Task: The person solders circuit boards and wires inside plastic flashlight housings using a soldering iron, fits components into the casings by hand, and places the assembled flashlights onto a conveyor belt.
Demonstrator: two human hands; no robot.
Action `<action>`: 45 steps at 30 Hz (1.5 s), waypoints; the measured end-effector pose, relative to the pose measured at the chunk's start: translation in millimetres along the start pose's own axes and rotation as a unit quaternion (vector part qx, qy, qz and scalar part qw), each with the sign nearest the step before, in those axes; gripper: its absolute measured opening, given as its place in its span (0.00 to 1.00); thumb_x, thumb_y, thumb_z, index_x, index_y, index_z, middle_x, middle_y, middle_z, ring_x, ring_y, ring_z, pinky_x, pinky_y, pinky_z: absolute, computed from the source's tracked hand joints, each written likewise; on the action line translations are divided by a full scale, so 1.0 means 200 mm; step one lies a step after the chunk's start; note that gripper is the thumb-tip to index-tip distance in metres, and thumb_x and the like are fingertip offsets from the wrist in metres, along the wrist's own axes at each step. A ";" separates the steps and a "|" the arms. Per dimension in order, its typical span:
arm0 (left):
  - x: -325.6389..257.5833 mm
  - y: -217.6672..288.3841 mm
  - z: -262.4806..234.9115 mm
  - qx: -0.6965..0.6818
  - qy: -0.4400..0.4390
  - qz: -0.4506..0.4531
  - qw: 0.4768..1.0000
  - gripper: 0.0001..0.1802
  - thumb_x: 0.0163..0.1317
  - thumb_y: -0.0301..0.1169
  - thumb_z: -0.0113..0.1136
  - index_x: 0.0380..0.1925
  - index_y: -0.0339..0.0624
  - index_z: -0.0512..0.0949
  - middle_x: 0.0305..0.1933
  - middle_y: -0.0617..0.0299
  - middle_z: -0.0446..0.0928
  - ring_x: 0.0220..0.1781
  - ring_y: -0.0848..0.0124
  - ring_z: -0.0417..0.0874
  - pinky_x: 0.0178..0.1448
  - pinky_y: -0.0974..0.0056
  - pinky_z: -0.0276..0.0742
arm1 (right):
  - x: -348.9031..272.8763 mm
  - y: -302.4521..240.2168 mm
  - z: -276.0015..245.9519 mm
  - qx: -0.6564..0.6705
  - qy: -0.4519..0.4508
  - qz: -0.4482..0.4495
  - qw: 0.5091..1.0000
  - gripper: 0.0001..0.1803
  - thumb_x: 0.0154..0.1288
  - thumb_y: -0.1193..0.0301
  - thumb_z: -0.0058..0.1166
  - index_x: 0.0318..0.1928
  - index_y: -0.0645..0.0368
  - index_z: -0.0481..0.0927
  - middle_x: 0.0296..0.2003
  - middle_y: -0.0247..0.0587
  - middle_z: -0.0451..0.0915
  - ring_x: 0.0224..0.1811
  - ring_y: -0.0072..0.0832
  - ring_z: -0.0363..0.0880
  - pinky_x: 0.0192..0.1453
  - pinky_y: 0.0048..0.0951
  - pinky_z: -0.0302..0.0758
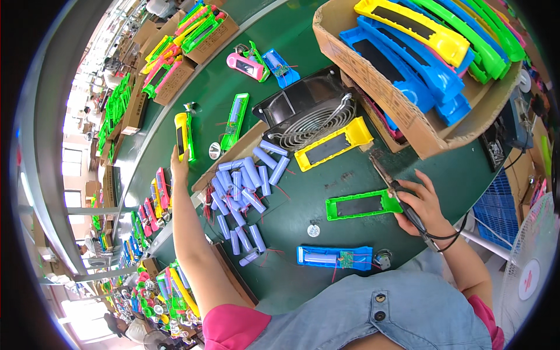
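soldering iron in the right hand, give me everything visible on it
The soldering iron is a slim tool with a dark handle and a metal-looking shaft and tip. The right hand grips the handle; the tip points up and to the left, toward the yellow shell, and hangs above the green table. A dark cord leaves the handle's rear end and loops round the wrist.

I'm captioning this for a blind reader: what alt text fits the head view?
Seen from above at a green workbench, a person's right hand holds a soldering iron beside a green plastic casing, while the left hand reaches out to a yellow casing. Pale blue cylindrical batteries lie heaped between.
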State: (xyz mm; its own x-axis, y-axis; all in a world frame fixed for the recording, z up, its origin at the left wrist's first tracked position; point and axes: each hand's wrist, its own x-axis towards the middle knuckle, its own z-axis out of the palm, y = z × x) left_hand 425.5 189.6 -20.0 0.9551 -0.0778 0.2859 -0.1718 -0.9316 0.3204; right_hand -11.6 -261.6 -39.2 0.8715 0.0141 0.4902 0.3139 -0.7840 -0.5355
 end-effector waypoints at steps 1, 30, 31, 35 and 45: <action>-0.02 -0.02 -0.03 0.051 0.030 0.009 0.998 0.28 0.59 0.40 0.55 0.56 0.35 0.66 0.55 0.46 0.71 0.57 0.59 0.71 0.59 0.62 0.63 | 0.01 0.00 0.00 0.001 -0.003 -0.004 1.000 0.28 0.42 0.75 0.60 0.47 0.55 0.68 0.43 0.43 0.75 0.46 0.40 0.75 0.60 0.54 0.60; -1.70 1.18 -0.15 -0.241 -0.070 0.322 0.913 0.06 0.53 0.22 0.58 0.32 0.37 0.79 0.31 0.56 0.77 0.33 0.65 0.80 0.39 0.68 0.77 | -0.10 -0.16 0.04 0.223 -0.046 0.049 0.972 0.21 0.56 0.83 0.48 0.51 0.57 0.66 0.43 0.44 0.79 0.43 0.40 0.79 0.40 0.31 0.76; -1.72 1.17 -0.13 -0.289 -0.108 0.240 0.920 0.06 0.54 0.23 0.58 0.32 0.38 0.79 0.30 0.57 0.77 0.30 0.64 0.80 0.37 0.67 0.77 | -0.10 -0.18 0.02 0.231 -0.075 0.072 0.967 0.20 0.57 0.82 0.47 0.51 0.58 0.66 0.44 0.45 0.78 0.43 0.40 0.79 0.41 0.31 0.76; -1.91 1.29 -0.14 -0.380 -0.097 0.056 0.918 0.05 0.57 0.20 0.54 0.33 0.31 0.77 0.30 0.55 0.77 0.30 0.69 0.82 0.34 0.69 0.77 | -0.18 -0.20 0.01 0.270 -0.094 0.053 0.957 0.20 0.59 0.80 0.48 0.53 0.59 0.64 0.45 0.43 0.78 0.46 0.39 0.78 0.44 0.30 0.76; -1.93 1.34 -0.21 -0.515 -0.100 -0.043 0.850 0.08 0.58 0.20 0.52 0.37 0.32 0.77 0.34 0.58 0.74 0.32 0.71 0.80 0.37 0.70 0.74 | -0.25 -0.19 -0.08 0.167 -0.089 -0.003 0.982 0.23 0.52 0.76 0.59 0.49 0.58 0.67 0.41 0.42 0.80 0.39 0.36 0.80 0.51 0.36 0.75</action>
State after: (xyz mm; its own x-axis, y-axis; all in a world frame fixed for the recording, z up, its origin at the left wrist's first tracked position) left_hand 1.0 -14.9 -5.7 0.9791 -0.1794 0.0959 -0.1219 -0.1399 0.9826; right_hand -72.8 -243.3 -32.1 0.9121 0.1495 0.3817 0.3990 -0.5365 -0.7436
